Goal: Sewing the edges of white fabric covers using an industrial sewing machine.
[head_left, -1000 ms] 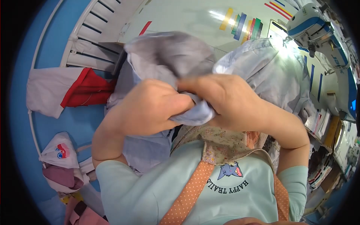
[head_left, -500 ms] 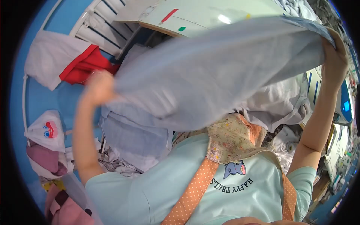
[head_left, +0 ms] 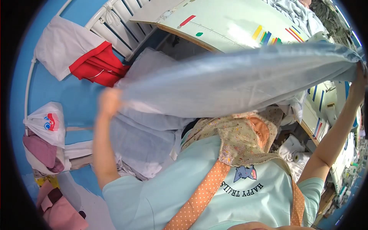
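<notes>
A long piece of light blue cloth [head_left: 237, 84] is stretched wide between my two hands, above my chest. My left hand [head_left: 109, 101] grips its left end, blurred by motion. My right hand [head_left: 358, 88] holds the right end far out at the picture's right rim. Under the cloth lies a pile of more light blue fabric pieces [head_left: 142, 134]. My mint shirt [head_left: 214, 207] and the floral apron with orange dotted straps [head_left: 230, 142] fill the lower middle.
A pale green worktable [head_left: 214, 23] with coloured marks runs across the top. A white and red garment [head_left: 76, 57] hangs on a white rail at the upper left. A white plastic bag [head_left: 46, 122] and pink cloths [head_left: 57, 207] sit at the left. A sewing machine [head_left: 326, 103] stands at right.
My hands, bunched together on the cloth a second ago, have pulled far apart, spreading it out flat. Over the last half second the right hand has dropped and the span has widened.
</notes>
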{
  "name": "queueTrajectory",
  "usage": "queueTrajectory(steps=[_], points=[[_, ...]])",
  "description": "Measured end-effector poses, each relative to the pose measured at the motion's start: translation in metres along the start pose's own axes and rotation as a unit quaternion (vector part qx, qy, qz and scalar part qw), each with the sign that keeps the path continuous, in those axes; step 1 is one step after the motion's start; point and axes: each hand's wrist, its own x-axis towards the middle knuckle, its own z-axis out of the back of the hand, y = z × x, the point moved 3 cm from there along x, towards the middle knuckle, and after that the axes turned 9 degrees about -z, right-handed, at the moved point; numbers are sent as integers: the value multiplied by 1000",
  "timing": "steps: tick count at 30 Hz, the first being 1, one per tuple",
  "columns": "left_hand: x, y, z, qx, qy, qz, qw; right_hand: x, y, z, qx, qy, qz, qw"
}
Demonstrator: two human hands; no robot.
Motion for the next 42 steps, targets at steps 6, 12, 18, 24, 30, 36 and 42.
queueTrajectory(steps=[6,12,18,24,30,36,42], points=[[-63,146,154,-10,-496,214,842,4,-6,-12,63,61,149,985],[-26,76,-14,79,-11,-18,997,11,-69,-4,56,46,90,993],[-48,172,173,108,-450,267,845,1,-68,-55,252,301,-113,913],[124,-103,238,-130,-341,-228,903,-140,93,-53,300,463,162,818],[171,-247,210,-328,-222,-399,827,-233,121,-88,374,623,23,687],[178,-240,56,-382,78,-301,870,-214,75,-90,421,588,-52,689],[179,-193,58,-307,-64,-183,932,-147,39,-84,506,406,-171,742]])
